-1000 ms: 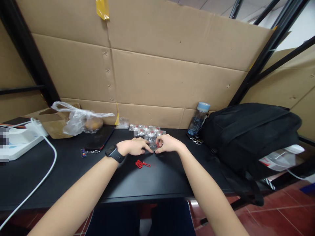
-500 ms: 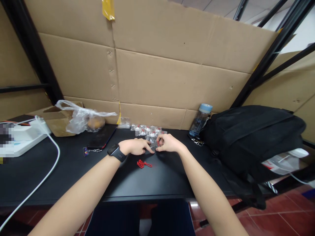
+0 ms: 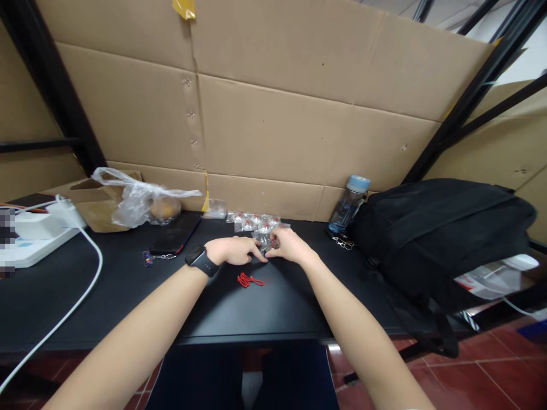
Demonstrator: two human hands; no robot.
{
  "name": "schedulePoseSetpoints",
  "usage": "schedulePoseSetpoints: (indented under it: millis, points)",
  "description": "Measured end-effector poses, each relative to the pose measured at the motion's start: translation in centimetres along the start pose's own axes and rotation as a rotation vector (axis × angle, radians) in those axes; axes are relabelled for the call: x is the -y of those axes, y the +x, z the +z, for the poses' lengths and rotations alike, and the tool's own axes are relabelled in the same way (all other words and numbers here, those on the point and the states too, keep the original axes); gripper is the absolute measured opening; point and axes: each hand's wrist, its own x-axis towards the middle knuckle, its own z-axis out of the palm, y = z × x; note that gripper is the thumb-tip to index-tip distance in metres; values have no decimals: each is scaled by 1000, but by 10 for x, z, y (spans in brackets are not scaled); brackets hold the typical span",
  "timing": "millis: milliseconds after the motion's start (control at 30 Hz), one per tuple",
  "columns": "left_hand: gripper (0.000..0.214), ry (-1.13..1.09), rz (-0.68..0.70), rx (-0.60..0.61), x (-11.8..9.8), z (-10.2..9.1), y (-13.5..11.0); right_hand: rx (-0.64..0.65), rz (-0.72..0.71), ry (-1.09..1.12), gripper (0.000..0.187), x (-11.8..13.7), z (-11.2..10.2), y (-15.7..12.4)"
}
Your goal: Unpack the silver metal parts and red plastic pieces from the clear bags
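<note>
My left hand, with a black watch on the wrist, and my right hand meet at the middle of the black table. Both pinch a small clear plastic bag held between their fingertips. What is in the bag is too small to make out. Just behind my hands lies a row of several small clear bags with red and white contents. A small red cord piece lies on the table in front of my left hand.
A black backpack fills the table's right side, with a blue-capped water bottle and keys beside it. At the left are a phone, a keychain, a plastic bag on a cardboard box, a white cable. Cardboard walls the back.
Both hands stay together on the small bag, shifting only slightly. The view has tilted a little; nothing else on the table has moved.
</note>
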Motion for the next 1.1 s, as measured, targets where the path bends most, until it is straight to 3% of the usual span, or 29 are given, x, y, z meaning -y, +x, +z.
schedulePoseSetpoints:
  millis: [233,400,600,833,1100]
  points:
    - [55,0,-7,5,-1,0,-1,151,-23,133,29,-10,-4,-1]
    - [54,-18,2,-27,1,2,0,76,7,110,30,-9,6,2]
    - [55,-21,44,-51,5,5,2,-66,177,-156,37,0,14,7]
    - [57,-14,56,-50,4,4,2,15,83,-96,26,6,17,3]
    - [59,-38,83,-11,3,3,0,-38,185,-260,34,12,14,4]
